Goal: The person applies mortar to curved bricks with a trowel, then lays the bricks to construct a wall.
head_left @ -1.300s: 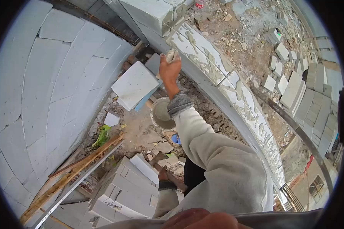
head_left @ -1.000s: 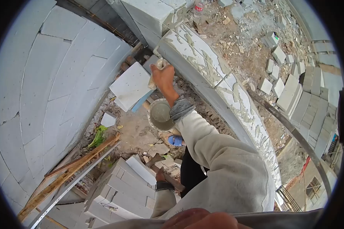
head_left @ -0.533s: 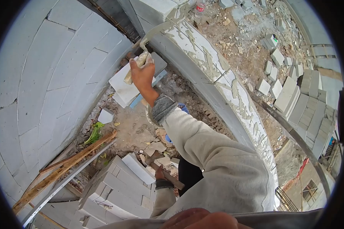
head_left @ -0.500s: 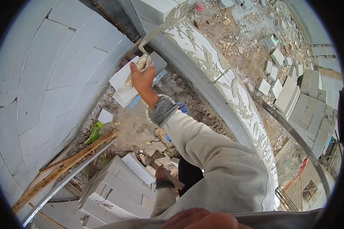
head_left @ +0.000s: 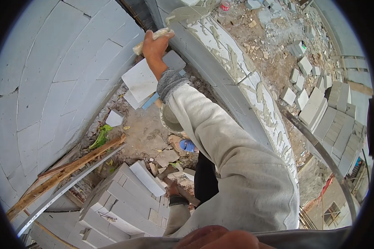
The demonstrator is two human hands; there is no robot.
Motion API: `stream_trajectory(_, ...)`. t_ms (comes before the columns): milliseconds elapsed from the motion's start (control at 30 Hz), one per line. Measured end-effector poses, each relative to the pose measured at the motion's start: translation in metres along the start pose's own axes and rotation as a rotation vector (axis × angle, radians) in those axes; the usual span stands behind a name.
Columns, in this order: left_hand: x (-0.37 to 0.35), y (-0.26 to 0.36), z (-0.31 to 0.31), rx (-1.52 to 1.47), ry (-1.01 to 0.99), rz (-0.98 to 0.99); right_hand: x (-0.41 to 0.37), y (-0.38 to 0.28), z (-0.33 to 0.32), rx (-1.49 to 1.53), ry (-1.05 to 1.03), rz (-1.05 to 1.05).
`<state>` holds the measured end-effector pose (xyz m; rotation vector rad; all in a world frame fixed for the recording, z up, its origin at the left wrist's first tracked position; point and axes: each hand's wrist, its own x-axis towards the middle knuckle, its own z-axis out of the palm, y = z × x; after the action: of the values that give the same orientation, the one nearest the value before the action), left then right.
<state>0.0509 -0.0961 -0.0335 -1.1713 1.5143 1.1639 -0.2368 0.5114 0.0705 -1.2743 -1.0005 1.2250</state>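
Observation:
My right hand (head_left: pixel 155 45) is wrapped round the mortar-crusted handle of a trowel (head_left: pixel 189 15), whose blade lies at the mortar-smeared top of the low block wall (head_left: pixel 230 52). Below that hand, white blocks (head_left: pixel 140 79) rest in the corner between two walls. Low in the view, my left hand (head_left: pixel 174 189) is closed round the wooden handle (head_left: pixel 188 196) of a tool; its head is mostly hidden. Partly behind the right sleeve stands a round bucket (head_left: pixel 170 118).
A tall block wall (head_left: pixel 50 83) rises on the left. Wooden poles (head_left: pixel 70 172) lean beside a block stack (head_left: pixel 124 203). One foot in a blue slipper (head_left: pixel 187 145) is on the rubble floor. Beyond the low wall are scattered blocks (head_left: pixel 305 65) and a curved metal bar (head_left: pixel 320 147).
My right hand has moved up and away with the trowel, whose blade is now further along the wall top. More of the bucket and slipper shows. The left hand's tool head is less visible.

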Motion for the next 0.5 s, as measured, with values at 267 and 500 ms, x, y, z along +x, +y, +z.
stream_trajectory(267,-0.021,0.003,0.022,-0.006,-0.011,-0.040,-0.100,-0.034,-0.182,-0.289,-0.702,0.077)
stream_trajectory(500,-0.020,0.018,0.037,-0.049,0.007,-0.074,0.073,-0.256,-0.294,-1.118,-0.796,-0.257)
